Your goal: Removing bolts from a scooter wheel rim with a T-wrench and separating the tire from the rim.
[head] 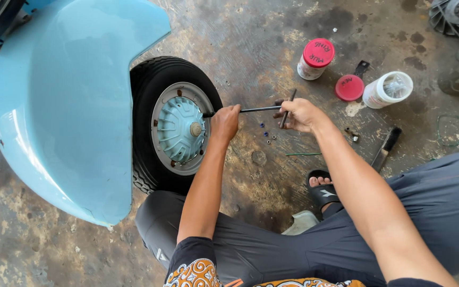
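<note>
1. We see a long thin metal wrench (pixel 256 110) with a cross handle. It lies level above the floor, between the wheel and the right hand. Its far tip sits on the rim of the wheel (pixel 179 127).
2. Our left hand (pixel 225 121) is closed tight around the shaft, close to the wheel.
3. Our right hand (pixel 299 114) is closed around the cross handle at the other end of the wrench.
4. The wheel stands upright on the floor. It has a black tyre, a grey rim and a pale blue hub in the middle.
5. A big pale blue scooter body (pixel 65 106) curves over the left side of the wheel and hides part of the tyre.
6. On the floor just under the wrench lie some small nuts (pixel 268 136), a few of them blue.
7. Farther away stands a white jar with a red lid (pixel 315 59).
8. To its right lies a loose red lid (pixel 349 87), and beside that a white open jar (pixel 388 89) on its side.
9. On the right, near our leg, a black-handled tool (pixel 385 149) lies on the floor, well apart from the wheel.
10. A thin green wire (pixel 303 154) lies near our foot, which wears a black sandal (pixel 322 191).
11. In the far right corner we see a grey finned metal part (pixel 455 16).
12. The concrete floor (pixel 251 42) is stained and dirty.
</note>
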